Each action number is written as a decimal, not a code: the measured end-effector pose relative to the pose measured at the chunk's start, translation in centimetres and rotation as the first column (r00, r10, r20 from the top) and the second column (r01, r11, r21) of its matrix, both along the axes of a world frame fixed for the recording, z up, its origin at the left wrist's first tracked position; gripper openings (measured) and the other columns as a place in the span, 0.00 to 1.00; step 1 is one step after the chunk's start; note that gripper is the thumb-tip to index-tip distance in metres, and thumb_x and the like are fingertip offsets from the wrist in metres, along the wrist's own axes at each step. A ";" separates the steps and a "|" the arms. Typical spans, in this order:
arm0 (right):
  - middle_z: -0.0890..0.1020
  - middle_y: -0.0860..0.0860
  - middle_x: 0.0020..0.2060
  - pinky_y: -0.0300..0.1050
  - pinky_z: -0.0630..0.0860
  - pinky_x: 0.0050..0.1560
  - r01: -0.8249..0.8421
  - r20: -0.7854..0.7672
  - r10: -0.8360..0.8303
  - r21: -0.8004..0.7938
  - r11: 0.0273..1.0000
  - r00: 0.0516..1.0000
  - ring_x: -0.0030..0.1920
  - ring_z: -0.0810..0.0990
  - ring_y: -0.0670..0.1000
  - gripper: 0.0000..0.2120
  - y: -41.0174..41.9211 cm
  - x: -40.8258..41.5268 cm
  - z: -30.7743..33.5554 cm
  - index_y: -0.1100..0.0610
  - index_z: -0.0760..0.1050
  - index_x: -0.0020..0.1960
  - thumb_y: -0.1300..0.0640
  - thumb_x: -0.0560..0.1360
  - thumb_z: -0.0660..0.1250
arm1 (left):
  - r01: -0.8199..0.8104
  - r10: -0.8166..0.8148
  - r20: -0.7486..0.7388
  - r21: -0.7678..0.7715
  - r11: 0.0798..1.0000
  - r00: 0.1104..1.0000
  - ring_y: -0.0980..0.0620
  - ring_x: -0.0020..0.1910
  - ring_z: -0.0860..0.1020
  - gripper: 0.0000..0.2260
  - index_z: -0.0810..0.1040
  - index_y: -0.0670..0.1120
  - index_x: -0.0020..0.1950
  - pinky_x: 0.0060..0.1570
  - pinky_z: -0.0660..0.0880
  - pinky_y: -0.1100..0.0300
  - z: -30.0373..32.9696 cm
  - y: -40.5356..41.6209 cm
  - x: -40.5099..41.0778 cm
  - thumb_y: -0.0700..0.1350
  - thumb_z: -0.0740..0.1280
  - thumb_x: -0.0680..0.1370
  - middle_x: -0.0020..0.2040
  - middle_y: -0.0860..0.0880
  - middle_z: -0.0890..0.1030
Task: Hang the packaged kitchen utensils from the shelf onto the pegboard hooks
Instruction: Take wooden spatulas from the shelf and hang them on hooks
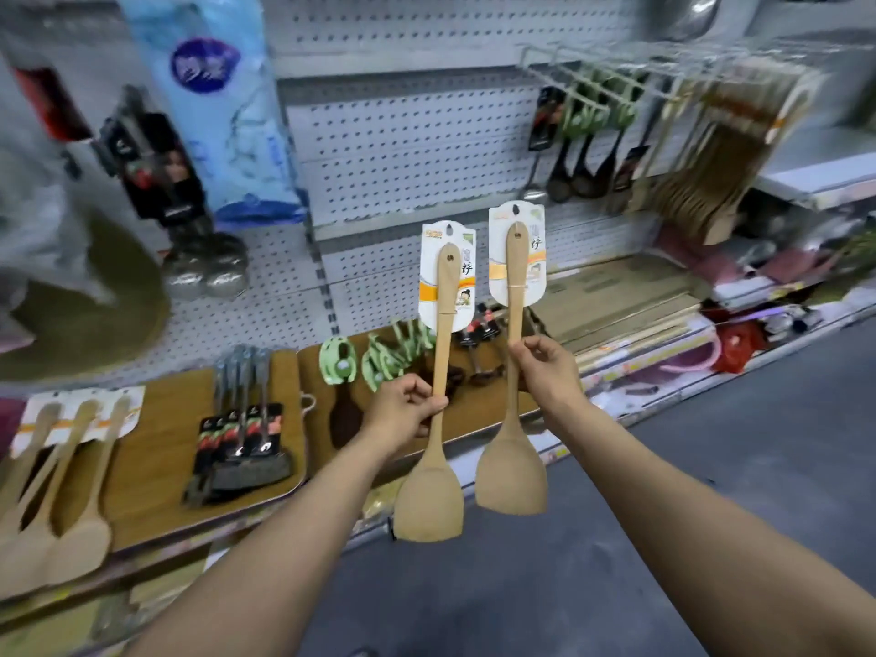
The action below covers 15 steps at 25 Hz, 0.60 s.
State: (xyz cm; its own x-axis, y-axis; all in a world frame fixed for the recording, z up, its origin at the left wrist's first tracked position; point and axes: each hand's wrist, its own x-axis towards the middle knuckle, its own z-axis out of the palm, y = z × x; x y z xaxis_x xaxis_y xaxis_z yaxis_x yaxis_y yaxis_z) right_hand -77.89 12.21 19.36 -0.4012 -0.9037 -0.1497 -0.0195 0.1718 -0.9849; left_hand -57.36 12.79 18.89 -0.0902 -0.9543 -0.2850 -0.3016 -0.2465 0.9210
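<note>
You hold 2 carded spatulas upright before the pegboard (403,149).
Your left hand (403,410) grips the left spatula (438,372) mid-handle; your right hand (550,372) pinches the right spatula (514,296); blades down, over the shelf (161,448) edge.

Access to pegboard: open in the centre, crowded on both flanks.

Ahead of your hands you have a bare stretch of pegboard (407,149), with nothing hanging across it. To your right, the hook rail (569,83) is loaded with dark ladles (576,177) and a thick bundle of wooden utensils (701,163) projecting outward. To your left, a blue package (213,111) and black carded tools (151,158) hang out from the board. Below, the shelf (166,448) carries wooden spatulas (61,490), carded metal utensils (241,419) and green-carded items (374,358) lying close together. The grey floor aisle (711,490) to your right is unobstructed.
</note>
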 end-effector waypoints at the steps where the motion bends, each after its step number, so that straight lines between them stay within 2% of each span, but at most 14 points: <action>1: 0.81 0.54 0.34 0.52 0.78 0.44 0.026 0.014 -0.026 -0.019 0.999 1.000 0.37 0.78 0.54 0.07 -0.1 -2.6 0.8 0.56 0.79 0.42 0.54 0.77 0.71 | 0.023 -0.023 0.005 -0.021 1.000 1.000 0.53 0.33 0.77 0.06 0.75 0.42 0.43 0.23 0.73 0.67 1.0 -0.5 -2.6 0.39 0.72 0.74 0.40 0.43 0.79; 3: 0.82 0.54 0.35 0.53 0.79 0.45 0.083 0.042 -0.080 -0.055 0.995 0.996 0.38 0.79 0.54 0.06 -0.7 -7.9 2.0 0.56 0.80 0.42 0.55 0.76 0.72 | 0.069 -0.070 -0.007 -0.073 0.995 0.998 0.51 0.36 0.79 0.06 0.76 0.42 0.43 0.24 0.73 0.67 2.7 -2.1 -7.8 0.39 0.73 0.74 0.41 0.45 0.80; 5: 0.81 0.53 0.34 0.50 0.80 0.42 0.134 0.067 -0.127 -0.103 0.986 0.990 0.36 0.79 0.53 0.02 -1.5 -13.2 2.8 0.59 0.80 0.47 0.61 0.77 0.71 | 0.124 -0.125 -0.003 -0.116 0.985 0.992 0.50 0.39 0.80 0.06 0.76 0.41 0.44 0.29 0.77 0.62 3.6 -4.1 -13.2 0.39 0.73 0.74 0.41 0.46 0.80; 7: 0.80 0.54 0.35 0.44 0.82 0.39 0.149 0.075 -0.139 -0.139 0.979 0.987 0.35 0.79 0.51 0.06 -2.4 -18.4 3.9 0.62 0.79 0.54 0.66 0.77 0.69 | 0.160 -0.162 -0.001 -0.143 0.977 0.987 0.50 0.39 0.81 0.06 0.77 0.40 0.46 0.34 0.79 0.58 3.9 -6.2 -18.3 0.39 0.73 0.74 0.41 0.45 0.82; 9: 0.80 0.53 0.36 0.41 0.82 0.39 0.146 0.046 -0.140 -0.171 0.974 0.989 0.36 0.80 0.50 0.10 -3.9 -23.5 5.0 0.59 0.78 0.55 0.70 0.76 0.68 | 0.186 -0.193 -0.026 -0.174 0.967 0.981 0.47 0.39 0.81 0.06 0.77 0.42 0.43 0.38 0.80 0.53 3.9 -8.6 -23.6 0.39 0.73 0.74 0.40 0.44 0.82; 12: 0.81 0.52 0.37 0.46 0.80 0.42 0.175 -0.020 -0.182 -0.202 0.964 0.983 0.39 0.80 0.52 0.14 -7.5 -32.2 6.4 0.56 0.78 0.55 0.72 0.75 0.68 | 0.206 -0.228 -0.085 -0.214 0.955 0.970 0.45 0.40 0.81 0.06 0.76 0.43 0.41 0.39 0.81 0.51 4.1 -13.1 -32.6 0.38 0.73 0.73 0.39 0.43 0.81; 15: 0.81 0.53 0.37 0.54 0.78 0.46 0.248 -0.063 -0.268 -0.226 0.942 0.961 0.40 0.78 0.54 0.04 -11.5 -40.4 8.4 0.55 0.81 0.49 0.62 0.76 0.71 | 0.199 -0.240 -0.166 -0.230 0.953 0.957 0.46 0.40 0.80 0.10 0.74 0.46 0.38 0.40 0.80 0.52 5.2 -17.8 -41.2 0.37 0.73 0.73 0.39 0.43 0.80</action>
State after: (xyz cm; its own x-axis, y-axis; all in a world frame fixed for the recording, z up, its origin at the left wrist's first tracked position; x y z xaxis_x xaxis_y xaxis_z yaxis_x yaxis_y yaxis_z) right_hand -118.26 0.72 27.77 -0.6279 -0.7737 0.0843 -0.0943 -0.0319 -0.9950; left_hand -98.61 -4.96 24.13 -0.3366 -0.9409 -0.0387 -0.1409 0.0097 0.9900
